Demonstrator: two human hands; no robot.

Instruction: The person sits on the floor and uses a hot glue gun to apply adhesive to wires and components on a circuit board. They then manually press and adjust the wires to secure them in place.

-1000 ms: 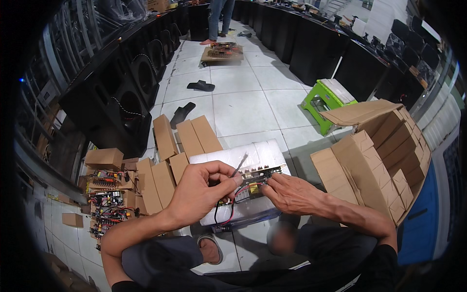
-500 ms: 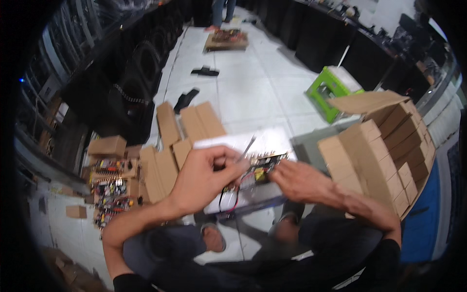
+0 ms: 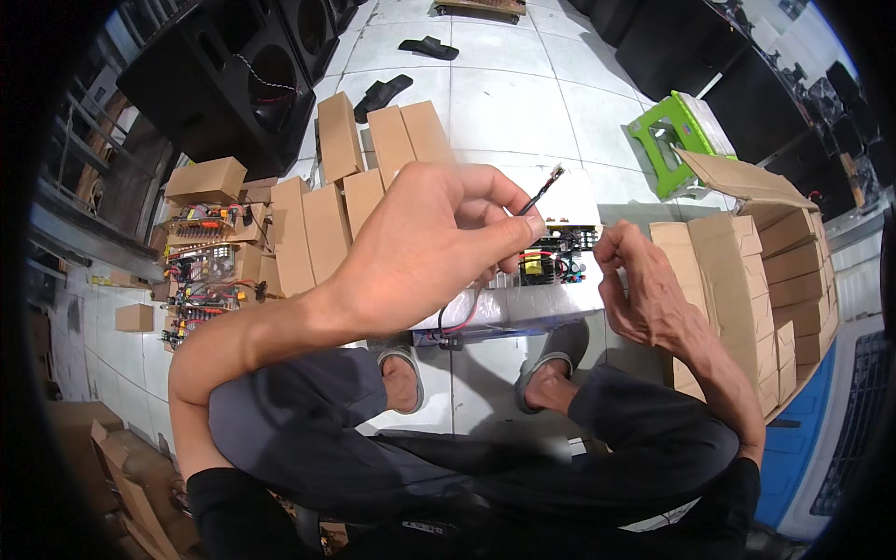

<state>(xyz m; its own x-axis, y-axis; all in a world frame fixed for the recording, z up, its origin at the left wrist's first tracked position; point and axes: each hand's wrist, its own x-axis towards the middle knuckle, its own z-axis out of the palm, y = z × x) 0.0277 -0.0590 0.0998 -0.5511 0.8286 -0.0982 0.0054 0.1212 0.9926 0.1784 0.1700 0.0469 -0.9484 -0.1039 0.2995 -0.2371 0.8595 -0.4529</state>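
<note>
My left hand (image 3: 420, 245) pinches a dark twisted cable (image 3: 535, 203) between thumb and fingers. The small connector (image 3: 557, 172) on its end sticks up past the fingertips. Below lies a circuit board (image 3: 562, 269) with a yellow transformer (image 3: 533, 262), partly hidden by that hand. My right hand (image 3: 642, 285) is beside the board's right edge, fingers curled together; whether they hold something small is hidden. The board rests on a white, plastic-wrapped block (image 3: 581, 207) in front of my feet. A red and black wire loop (image 3: 459, 327) hangs over its near side.
Brown cartons (image 3: 308, 224) and stacked circuit boards (image 3: 203, 271) stand at the left. On the right are a large open box (image 3: 719, 271) of small cartons and a green step stool (image 3: 661, 154). Black slippers (image 3: 383, 96) and speaker cabinets (image 3: 210, 103) are farther off.
The view has tipped downward. My right hand has moved off the board to its right side. My left hand still pinches a thin piece, now plainly a cable with its connector pointing up right.
</note>
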